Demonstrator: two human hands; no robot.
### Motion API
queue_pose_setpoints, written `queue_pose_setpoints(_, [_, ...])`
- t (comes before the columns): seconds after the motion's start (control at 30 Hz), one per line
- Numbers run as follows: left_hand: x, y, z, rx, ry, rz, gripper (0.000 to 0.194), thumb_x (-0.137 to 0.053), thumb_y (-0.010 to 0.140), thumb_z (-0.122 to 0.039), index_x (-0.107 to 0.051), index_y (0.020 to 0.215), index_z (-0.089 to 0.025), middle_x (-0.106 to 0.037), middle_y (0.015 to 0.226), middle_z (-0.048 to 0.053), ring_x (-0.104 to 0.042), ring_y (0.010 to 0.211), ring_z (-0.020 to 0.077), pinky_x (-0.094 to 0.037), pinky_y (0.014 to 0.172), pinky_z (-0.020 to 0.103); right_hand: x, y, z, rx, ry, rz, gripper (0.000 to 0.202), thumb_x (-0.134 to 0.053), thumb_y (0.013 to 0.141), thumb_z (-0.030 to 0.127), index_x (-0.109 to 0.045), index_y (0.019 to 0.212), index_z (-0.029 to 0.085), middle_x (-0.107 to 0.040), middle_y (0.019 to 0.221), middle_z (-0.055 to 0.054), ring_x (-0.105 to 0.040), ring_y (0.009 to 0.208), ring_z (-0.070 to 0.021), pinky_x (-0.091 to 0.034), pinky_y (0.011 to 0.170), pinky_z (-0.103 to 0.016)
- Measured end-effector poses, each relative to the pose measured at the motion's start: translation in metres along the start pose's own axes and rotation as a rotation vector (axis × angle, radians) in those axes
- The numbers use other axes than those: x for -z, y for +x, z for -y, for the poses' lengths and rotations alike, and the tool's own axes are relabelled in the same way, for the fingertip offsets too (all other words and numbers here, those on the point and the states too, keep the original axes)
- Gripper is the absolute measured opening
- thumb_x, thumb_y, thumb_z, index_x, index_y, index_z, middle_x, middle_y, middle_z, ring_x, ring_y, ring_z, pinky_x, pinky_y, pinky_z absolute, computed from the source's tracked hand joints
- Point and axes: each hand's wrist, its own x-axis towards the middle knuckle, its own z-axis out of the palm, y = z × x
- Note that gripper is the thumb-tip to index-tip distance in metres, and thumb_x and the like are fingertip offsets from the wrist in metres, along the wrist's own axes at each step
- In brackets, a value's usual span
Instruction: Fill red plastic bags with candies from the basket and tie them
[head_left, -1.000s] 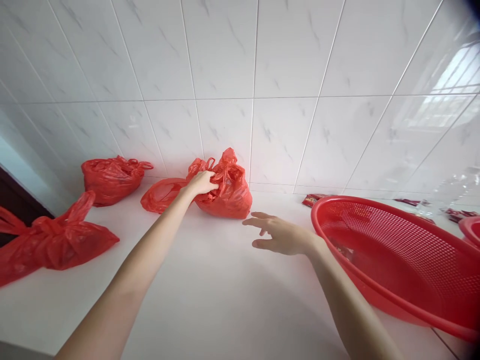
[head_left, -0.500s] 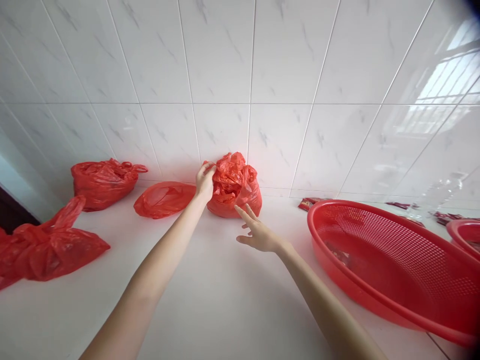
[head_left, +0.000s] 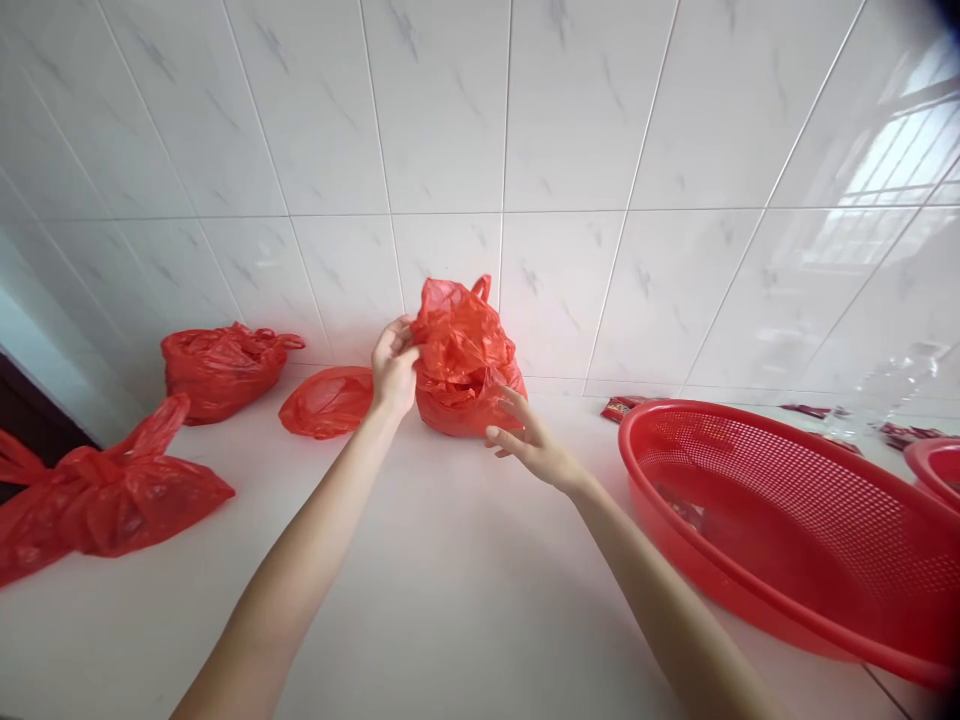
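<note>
A crinkled red plastic bag (head_left: 469, 345) stands on the white counter (head_left: 450, 570) against the tiled wall, its top puffed up and one handle loop raised. My left hand (head_left: 395, 368) is at the bag's upper left side, thumb and fingers closed on the thin plastic. At its lower right, my right hand (head_left: 534, 442) has its fingers apart, the tips close to the bag; whether they touch it I cannot tell. What the bag contains is hidden.
Left of the hands lie a flatter red bag (head_left: 328, 402), a filled red bag (head_left: 229, 372) and a knotted red bag (head_left: 127, 495). A large red perforated basket (head_left: 765, 590) occupies the right, with small packets (head_left: 622, 406) and a clear plastic bottle (head_left: 892, 390) behind it.
The bag's top has been pulled up and spread, and one handle loop now stands up. My left hand has shifted slightly left; my right hand has moved a little to the right.
</note>
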Motion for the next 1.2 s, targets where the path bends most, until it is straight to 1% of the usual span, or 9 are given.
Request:
queue_pose_setpoints(0.2, [0.007, -0.029, 0.01, -0.019, 0.251, 0.15, 0.053, -0.069, 0.061, -0.011, -0.062, 0.112, -0.023, -0.065, 0.117, 0.007, -0.063, 0.111, 0.024, -0.051, 0.095, 0.036, -0.005, -0.001, 0.018, 0.003, 0.347, -0.123, 0.08, -0.07, 0.083, 0.05, -0.026, 0.15, 0.04, -0.04, 0.154, -0.008, -0.072, 0.091, -0.0186, -0.06, 0.089, -0.044])
queue_pose_setpoints(0.33, [0.016, -0.043, 0.014, -0.056, 0.384, 0.407, 0.055, -0.073, 0.066, -0.016, -0.062, 0.119, -0.024, -0.064, 0.121, 0.008, -0.061, 0.117, 0.0264, -0.047, 0.106, 0.042, -0.001, 0.006, 0.012, 0.082, 0.543, -0.312, 0.048, -0.076, 0.078, 0.041, -0.054, 0.119, 0.029, -0.063, 0.124, -0.003, -0.071, 0.093, -0.0184, -0.058, 0.093, -0.039])
queue_pose_setpoints(0.43, [0.021, -0.047, 0.021, -0.113, 0.461, 0.521, 0.069, -0.075, 0.068, -0.018, -0.053, 0.133, -0.027, -0.052, 0.139, 0.01, -0.061, 0.118, 0.0272, -0.047, 0.107, 0.045, 0.008, 0.007, 0.011, 0.114, 0.568, -0.458, 0.026, -0.075, 0.078, 0.035, -0.061, 0.097, 0.023, -0.068, 0.105, -0.002, -0.069, 0.091, -0.0165, -0.055, 0.094, -0.036])
queue_pose_setpoints(0.53, [0.022, -0.04, 0.032, -0.145, 0.632, 0.573, 0.079, -0.075, 0.069, -0.019, -0.045, 0.142, -0.03, -0.041, 0.148, 0.011, -0.056, 0.126, 0.0284, -0.046, 0.108, 0.044, 0.017, 0.003, 0.016, 0.131, 0.528, -0.554, 0.013, -0.068, 0.078, 0.032, -0.063, 0.087, 0.023, -0.068, 0.102, -0.002, -0.066, 0.095, -0.0185, -0.056, 0.087, -0.036])
queue_pose_setpoints(0.73, [0.013, -0.015, 0.047, -0.061, 0.82, 0.522, 0.062, -0.073, 0.069, -0.019, -0.057, 0.129, -0.019, -0.056, 0.133, 0.015, -0.051, 0.13, 0.0342, -0.04, 0.111, 0.052, 0.028, -0.001, 0.027, 0.211, 0.592, -0.521, 0.01, -0.07, 0.072, 0.023, -0.068, 0.081, 0.022, -0.068, 0.092, 0.0, -0.064, 0.088, -0.0168, -0.058, 0.081, -0.035])
queue_pose_setpoints(0.87, [0.001, -0.02, 0.032, -0.177, 0.793, 0.358, 0.057, -0.063, 0.08, -0.02, -0.05, 0.136, -0.021, -0.05, 0.143, 0.013, -0.045, 0.137, 0.0284, -0.033, 0.117, 0.047, 0.032, -0.002, 0.028, 0.121, 0.545, -0.488, 0.021, -0.072, 0.073, 0.025, -0.069, 0.093, 0.021, -0.07, 0.099, -0.002, -0.066, 0.086, -0.0174, -0.059, 0.078, -0.036])
queue_pose_setpoints(1.0, [-0.018, -0.044, 0.004, -0.268, 0.592, 0.149, 0.046, -0.06, 0.085, -0.018, -0.054, 0.13, -0.024, -0.056, 0.138, 0.008, -0.052, 0.13, 0.0242, -0.036, 0.115, 0.043, 0.034, -0.003, 0.027, 0.053, 0.488, -0.457, 0.021, -0.07, 0.073, 0.023, -0.068, 0.094, 0.02, -0.07, 0.098, -0.003, -0.067, 0.089, -0.0185, -0.059, 0.079, -0.036])
queue_pose_setpoints(1.07, [-0.026, -0.055, -0.01, -0.187, 0.461, 0.212, 0.039, -0.06, 0.089, -0.026, -0.057, 0.128, -0.024, -0.057, 0.137, 0.008, -0.053, 0.129, 0.0244, -0.038, 0.114, 0.043, 0.035, -0.003, 0.027, 0.045, 0.465, -0.426, 0.023, -0.068, 0.072, 0.019, -0.067, 0.095, 0.019, -0.07, 0.096, -0.002, -0.066, 0.089, -0.0181, -0.058, 0.079, -0.035])
queue_pose_setpoints(1.2, [-0.034, -0.066, -0.03, 0.076, 0.372, 0.496, 0.047, -0.071, 0.085, -0.035, -0.057, 0.129, -0.027, -0.057, 0.139, 0.007, -0.054, 0.129, 0.0268, -0.042, 0.111, 0.043, 0.034, -0.004, 0.027, 0.038, 0.399, -0.353, 0.032, -0.064, 0.068, 0.014, -0.064, 0.1, 0.019, -0.071, 0.091, -0.001, -0.067, 0.08, -0.0167, -0.056, 0.078, -0.035])
